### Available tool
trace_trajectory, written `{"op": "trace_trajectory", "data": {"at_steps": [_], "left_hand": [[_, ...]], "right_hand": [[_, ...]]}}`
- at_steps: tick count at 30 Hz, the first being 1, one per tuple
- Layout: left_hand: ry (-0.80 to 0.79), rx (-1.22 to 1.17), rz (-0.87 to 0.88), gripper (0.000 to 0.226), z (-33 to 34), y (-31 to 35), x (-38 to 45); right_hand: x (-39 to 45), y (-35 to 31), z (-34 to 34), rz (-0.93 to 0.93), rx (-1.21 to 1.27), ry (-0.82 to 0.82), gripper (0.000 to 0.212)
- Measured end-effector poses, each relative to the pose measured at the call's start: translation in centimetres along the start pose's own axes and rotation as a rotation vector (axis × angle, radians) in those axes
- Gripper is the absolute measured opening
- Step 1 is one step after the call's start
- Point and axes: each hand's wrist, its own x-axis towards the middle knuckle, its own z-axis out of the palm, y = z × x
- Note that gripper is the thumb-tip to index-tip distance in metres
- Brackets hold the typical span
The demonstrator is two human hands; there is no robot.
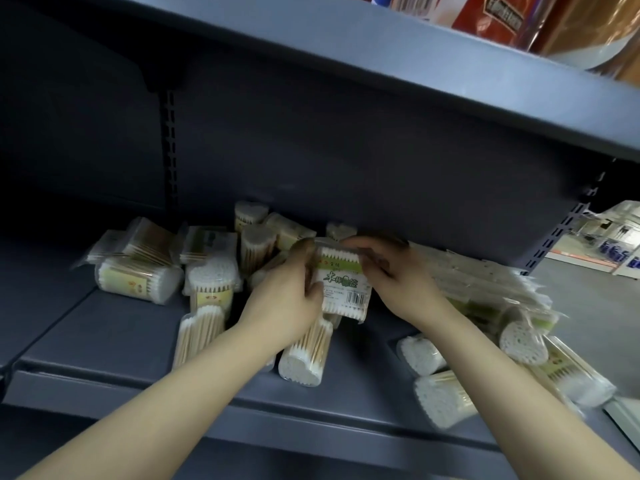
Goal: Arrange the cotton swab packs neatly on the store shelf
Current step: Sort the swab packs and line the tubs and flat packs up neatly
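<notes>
both hands are up at the middle of the grey metal shelf, holding one flat clear plastic pack of cotton swabs with a green and white label between them, lifted a little above the heap. the left hand has its fingers curled round the pack's left edge, thumb on the front near the label; the right hand grasps the right edge and top corner, fingers bent over it. the pack faces me with its barcode low on the right. under and around it the other packs lie in no order: a clear round tub of swabs lying on its side at the left, another clear tub standing upright with its white tips showing on top just beside it, a clear pack of wooden-stemmed swabs tipped toward the shelf's front, and one more tub on its side below the left wrist. to the right, a pile of flat clear sleeves lies near the shelf's end, with more tubs tumbled at the front edge. above hangs the upper grey shelf with red and brown packets on it.
</notes>
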Motion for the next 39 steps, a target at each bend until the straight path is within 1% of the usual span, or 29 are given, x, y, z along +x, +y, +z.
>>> {"op": "trace_trajectory", "data": {"at_steps": [3,5,7,9,12,14,17,19,23,25,26,27,29,32,35,37,39], "left_hand": [[0.017,-0.063,0.014,0.075,0.0,0.5,0.7],[-0.014,-0.094,0.037,0.075,0.2,1.1,1.2],[-0.042,-0.046,0.066,0.069,0.6,1.8,1.6],[-0.036,0.051,0.105,0.058,1.4,2.4,1.9],[-0.042,0.144,0.141,0.045,3.2,2.9,2.5],[-0.086,0.180,0.157,0.042,4.5,3.3,2.9],[-0.167,0.283,0.184,0.040,6.7,3.7,3.6],[-0.207,0.358,0.172,0.037,8.1,3.9,4.1],[-0.267,0.521,0.187,0.033,9.6,4.2,4.5],[-0.251,0.616,0.230,0.030,9.7,4.1,4.6],[-0.187,0.655,0.300,0.030,9.7,4.0,4.7],[-0.140,0.693,0.370,0.037,9.6,3.9,4.7],[-0.117,0.779,0.461,0.049,9.3,4.1,5.0],[-0.078,0.849,0.557,0.048,9.7,3.5,5.5],[-0.026,0.887,0.579,0.043,9.9,3.6,6.0],[-0.088,0.924,0.556,0.041,10.0,4.1,6.3],[-0.147,0.973,0.520,0.040,10.8,3.7,7.2]], "right_hand": [[-0.3,0.0,-0.2,-0.002,0.031,-0.018,0.032],[-0.4,0.1,-0.5,0.004,0.059,-0.025,0.032],[-0.6,0.7,-0.9,0.019,0.061,0.008,0.032],[-0.6,1.8,-1.7,0.056,-0.004,0.079,0.033],[-0.8,4.0,-3.4,0.186,-0.180,0.163,0.037],[-1.0,5.7,-4.7,0.277,-0.298,0.165,0.042],[-1.2,7.8,-5.9,0.380,-0.390,0.128,0.047],[-1.2,8.7,-6.4,0.429,-0.445,0.073,0.048],[-1.0,9.8,-6.7,0.442,-0.523,-0.045,0.046],[-0.7,10.1,-6.6,0.441,-0.512,-0.081,0.046],[-0.6,10.3,-6.5,0.443,-0.515,-0.097,0.045],[-0.4,10.5,-6.3,0.440,-0.526,-0.105,0.045],[0.1,11.1,-6.1,0.429,-0.548,-0.096,0.044],[0.8,11.8,-5.9,0.440,-0.540,-0.112,0.045],[1.1,12.4,-5.7,0.449,-0.602,-0.229,0.049],[1.1,12.7,-5.6,0.465,-0.641,-0.296,0.050],[0.9,12.7,-5.3,0.476,-0.641,-0.322,0.049]]}}
